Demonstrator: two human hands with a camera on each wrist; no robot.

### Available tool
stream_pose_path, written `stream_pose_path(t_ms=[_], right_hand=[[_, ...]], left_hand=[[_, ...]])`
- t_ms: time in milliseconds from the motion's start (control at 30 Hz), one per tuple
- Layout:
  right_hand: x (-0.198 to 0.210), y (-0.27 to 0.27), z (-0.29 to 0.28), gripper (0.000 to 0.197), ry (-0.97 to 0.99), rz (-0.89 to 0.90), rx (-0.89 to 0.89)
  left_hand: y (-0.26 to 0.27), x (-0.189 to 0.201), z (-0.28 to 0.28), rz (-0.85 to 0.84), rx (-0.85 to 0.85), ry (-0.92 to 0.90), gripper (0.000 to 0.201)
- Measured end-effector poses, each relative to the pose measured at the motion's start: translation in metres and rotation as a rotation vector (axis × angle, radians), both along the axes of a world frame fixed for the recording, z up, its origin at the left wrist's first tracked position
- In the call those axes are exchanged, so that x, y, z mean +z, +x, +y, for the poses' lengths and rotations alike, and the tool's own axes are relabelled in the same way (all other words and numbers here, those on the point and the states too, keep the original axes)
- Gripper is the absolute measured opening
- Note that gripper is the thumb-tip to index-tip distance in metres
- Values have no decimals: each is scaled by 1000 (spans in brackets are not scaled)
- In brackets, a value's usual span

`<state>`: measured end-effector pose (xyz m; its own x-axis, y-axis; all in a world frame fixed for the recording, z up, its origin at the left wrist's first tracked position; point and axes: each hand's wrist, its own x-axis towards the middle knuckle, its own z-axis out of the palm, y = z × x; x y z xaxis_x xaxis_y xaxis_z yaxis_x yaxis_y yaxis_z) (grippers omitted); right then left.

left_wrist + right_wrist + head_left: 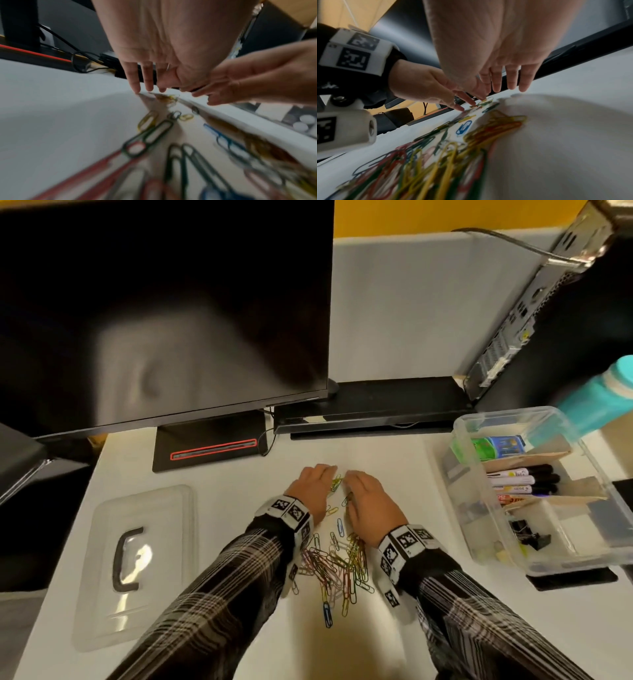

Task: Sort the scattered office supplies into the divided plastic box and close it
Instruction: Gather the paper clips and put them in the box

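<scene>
Showing only overhead: lid beside paper clips.

My sleeves hid part of the paperclip pile; the nearest clips blurred in both wrist views, and the teal bottle at 2 o'clock got cropped.

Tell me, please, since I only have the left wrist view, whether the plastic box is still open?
Observer: Yes, the box stands open to the right of the hands, and its lid lies flat on the desk to the left.
Operator: What is already in the box?
Observer: Markers in a middle compartment and black binder clips in a nearer one.
Operator: Where do most paper clips lie?
Observer: The main pile of paper clips sits between the wrists, nearer the person than the left hand and right hand.
</scene>
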<state>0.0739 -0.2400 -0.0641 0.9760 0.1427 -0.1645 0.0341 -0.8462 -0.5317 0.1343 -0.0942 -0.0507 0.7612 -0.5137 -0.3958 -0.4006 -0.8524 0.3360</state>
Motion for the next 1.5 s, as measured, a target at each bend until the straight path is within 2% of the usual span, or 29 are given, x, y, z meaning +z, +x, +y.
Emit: stream_pose_path(t_ms=[100, 300, 433, 500, 600, 700, 800, 867, 933, 1000, 1067, 1100, 1167, 1233, 1300, 1367, 1500], right_hand=[[-1, -2, 6, 69, -115, 131, 141], [5, -56, -5, 80, -162, 183, 289], [1, -97, -7, 69, -93, 168, 300], [-1, -105, -11, 57, -6, 128, 247], [0, -101, -16, 49, 15, 31, 134], [5, -85, -10, 49, -19, 46, 54], [8, -77, 9, 56, -47, 126, 117], [6, -80, 20, 60, -119, 161, 234], [5, -86, 22, 62, -140, 181, 270], [9, -92, 13, 69, -115, 155, 206], [16, -102, 1, 91, -150, 118, 89], [19, -108, -4, 106, -177, 144, 24], [20, -121, -9, 131, -173, 275, -82], [17, -129, -3, 144, -133, 390, -140], [13, -130, 12, 147, -125, 428, -146], [9, -125, 31, 142, -128, 399, -154], [10, -108, 50, 111, -91, 329, -168]], left_hand=[[-10, -11, 5, -35, -56, 61, 86], [-63, -25, 34, -67, -98, -7, 80], [-97, -26, 46, -57, -101, -92, 69], [-106, -21, 54, -55, -39, -142, 64], [-112, -17, 75, -96, 128, -184, 68], [-117, -18, 99, -86, 304, -192, 70], [-120, -20, 104, -56, 343, -126, 73], [-122, -21, 94, -41, 299, -102, 71], [-127, -22, 80, -44, 228, -122, 64], [-133, -21, 68, -35, 171, -154, 60], [-136, -16, 64, -38, 147, -159, 60], [-136, -14, 64, -38, 136, -151, 68], [-134, -11, 70, -3, 68, -91, 101], [-126, -13, 74, 16, -45, 23, 129], [-115, -18, 73, -5, -160, 92, 142], [-103, -21, 66, -12, -251, 128, 147], [-93, -16, 50, -18, -296, 132, 130]])
